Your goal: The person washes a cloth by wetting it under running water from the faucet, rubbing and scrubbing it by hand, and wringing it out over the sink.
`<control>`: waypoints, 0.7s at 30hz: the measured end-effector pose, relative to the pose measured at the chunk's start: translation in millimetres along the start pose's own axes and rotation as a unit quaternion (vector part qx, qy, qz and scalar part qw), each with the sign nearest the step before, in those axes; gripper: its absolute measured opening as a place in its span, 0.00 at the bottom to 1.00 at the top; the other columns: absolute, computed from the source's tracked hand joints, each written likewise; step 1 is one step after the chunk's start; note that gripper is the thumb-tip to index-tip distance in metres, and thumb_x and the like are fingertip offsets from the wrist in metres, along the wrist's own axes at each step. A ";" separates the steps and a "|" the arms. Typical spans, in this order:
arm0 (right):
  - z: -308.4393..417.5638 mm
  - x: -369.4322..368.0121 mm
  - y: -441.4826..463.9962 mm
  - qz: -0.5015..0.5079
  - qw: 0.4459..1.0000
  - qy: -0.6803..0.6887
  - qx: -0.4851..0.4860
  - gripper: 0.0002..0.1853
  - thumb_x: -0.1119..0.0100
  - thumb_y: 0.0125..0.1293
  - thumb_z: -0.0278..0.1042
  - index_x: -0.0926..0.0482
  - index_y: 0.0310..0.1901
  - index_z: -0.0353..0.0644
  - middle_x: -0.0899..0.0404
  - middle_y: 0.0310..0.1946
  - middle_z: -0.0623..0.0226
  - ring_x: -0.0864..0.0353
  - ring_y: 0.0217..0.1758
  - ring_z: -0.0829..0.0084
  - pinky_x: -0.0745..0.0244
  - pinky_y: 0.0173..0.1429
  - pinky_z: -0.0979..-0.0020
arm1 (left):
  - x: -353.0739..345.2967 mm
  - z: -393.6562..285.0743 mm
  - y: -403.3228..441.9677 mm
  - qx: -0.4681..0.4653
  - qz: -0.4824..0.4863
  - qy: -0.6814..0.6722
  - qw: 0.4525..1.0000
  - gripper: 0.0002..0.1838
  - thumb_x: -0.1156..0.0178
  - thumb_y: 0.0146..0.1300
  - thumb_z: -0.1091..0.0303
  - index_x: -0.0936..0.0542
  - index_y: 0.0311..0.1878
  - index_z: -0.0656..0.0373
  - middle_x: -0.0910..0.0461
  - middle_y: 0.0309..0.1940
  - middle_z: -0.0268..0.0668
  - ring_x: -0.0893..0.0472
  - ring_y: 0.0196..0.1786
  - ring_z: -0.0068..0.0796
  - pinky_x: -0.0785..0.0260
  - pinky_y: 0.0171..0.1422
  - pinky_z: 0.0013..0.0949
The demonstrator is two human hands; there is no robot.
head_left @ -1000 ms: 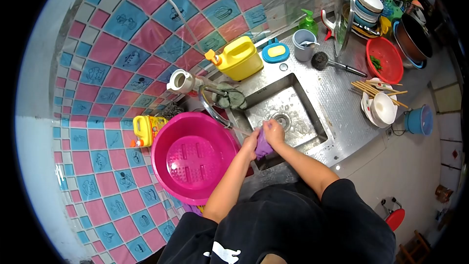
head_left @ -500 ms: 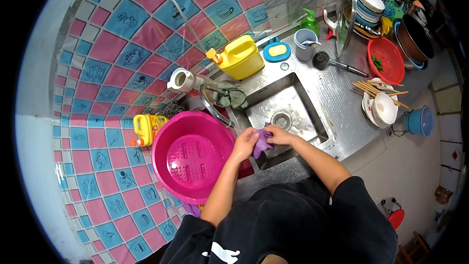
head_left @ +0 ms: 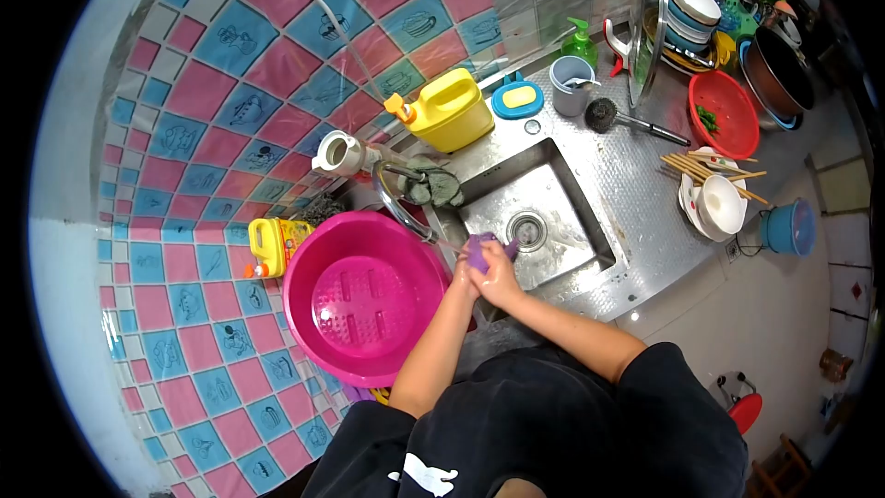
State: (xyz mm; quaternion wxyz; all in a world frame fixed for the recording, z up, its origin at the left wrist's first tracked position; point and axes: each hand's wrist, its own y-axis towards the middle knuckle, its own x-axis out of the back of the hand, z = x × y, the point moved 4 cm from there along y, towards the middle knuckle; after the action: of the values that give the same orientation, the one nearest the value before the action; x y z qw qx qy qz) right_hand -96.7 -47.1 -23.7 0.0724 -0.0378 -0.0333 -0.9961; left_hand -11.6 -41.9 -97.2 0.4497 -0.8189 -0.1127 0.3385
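A bunched purple cloth (head_left: 478,249) is gripped between both hands over the near left part of the metal sink (head_left: 544,207). My left hand (head_left: 466,271) is closed on it from the left, its fingers partly covered. Pressed against it, my right hand (head_left: 499,277) is wrapped around the cloth from the right. The curved metal faucet (head_left: 396,203) ends just above my hands. Beside my left forearm stands a large pink basin (head_left: 355,300). A dark grey-green cloth (head_left: 433,184) lies behind the faucet.
Yellow jugs (head_left: 454,111) (head_left: 267,247) stand along the tiled wall. Behind the sink are a blue soap dish (head_left: 505,111) and a grey cup (head_left: 572,97). On the right counter lie a scrubbing brush (head_left: 604,116), a red basin (head_left: 733,124), chopsticks (head_left: 687,166) and white bowls (head_left: 722,205).
My hands have come together around the purple cloth, the right hand moving left and down across it. The cloth is squeezed more compactly and sits slightly further left, under the faucet.
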 end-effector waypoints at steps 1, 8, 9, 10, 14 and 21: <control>5.1 -5.1 -3.8 0.003 0.999 -0.032 0.014 0.11 0.39 0.50 0.34 0.24 0.35 0.38 0.27 0.39 0.57 0.26 0.42 0.58 0.30 0.44 0.65 | 9.3 4.0 16.5 0.013 0.095 -0.049 0.994 0.13 0.59 0.67 0.64 0.31 0.49 0.58 0.26 0.45 0.38 0.25 0.44 0.32 0.31 0.48 0.35; 8.4 -4.0 12.3 0.107 0.978 -0.163 0.077 0.13 0.39 0.51 0.43 0.29 0.24 0.44 0.25 0.20 0.59 0.24 0.25 0.53 0.30 0.28 0.58 | 0.4 15.5 8.2 0.007 0.051 -0.104 0.993 0.14 0.61 0.66 0.66 0.32 0.50 0.60 0.26 0.46 0.41 0.25 0.47 0.35 0.31 0.51 0.38; -4.0 1.3 20.0 0.080 0.977 -0.192 0.056 0.12 0.40 0.51 0.42 0.29 0.26 0.44 0.25 0.20 0.58 0.25 0.25 0.52 0.30 0.30 0.56 | -1.5 15.9 6.6 -0.011 0.020 -0.097 0.995 0.14 0.61 0.66 0.66 0.32 0.51 0.61 0.26 0.46 0.41 0.25 0.47 0.35 0.31 0.52 0.38; -17.2 8.2 27.4 0.053 0.973 -0.221 0.034 0.12 0.41 0.52 0.42 0.30 0.28 0.44 0.26 0.20 0.58 0.25 0.26 0.51 0.31 0.31 0.55 | -3.1 16.6 4.5 -0.026 0.000 -0.091 0.996 0.15 0.61 0.66 0.66 0.32 0.51 0.61 0.26 0.47 0.42 0.25 0.47 0.35 0.31 0.52 0.38; -86.2 30.9 42.6 -0.070 0.967 -0.242 -0.030 0.16 0.45 0.53 0.39 0.27 0.44 0.46 0.25 0.32 0.51 0.24 0.36 0.52 0.29 0.43 0.59 | -7.7 13.2 -1.0 -0.080 -0.006 -0.086 0.993 0.15 0.60 0.65 0.68 0.32 0.52 0.61 0.27 0.48 0.42 0.25 0.49 0.38 0.32 0.56 0.41; -73.0 0.8 21.9 0.030 0.961 0.147 -0.233 0.11 0.44 0.51 0.39 0.21 0.35 0.43 0.25 0.30 0.63 0.26 0.38 0.59 0.33 0.49 0.64 | -14.7 1.7 -2.6 -0.082 -0.033 -0.124 0.988 0.17 0.61 0.64 0.58 0.29 0.46 0.60 0.26 0.45 0.43 0.26 0.49 0.36 0.33 0.54 0.43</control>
State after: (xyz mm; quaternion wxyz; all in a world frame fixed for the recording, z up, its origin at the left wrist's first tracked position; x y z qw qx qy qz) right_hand -99.4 -74.1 -94.9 0.0956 0.0924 0.2114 -0.9683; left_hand -23.3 -46.4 -89.0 0.3743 -0.8007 -0.2218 0.4119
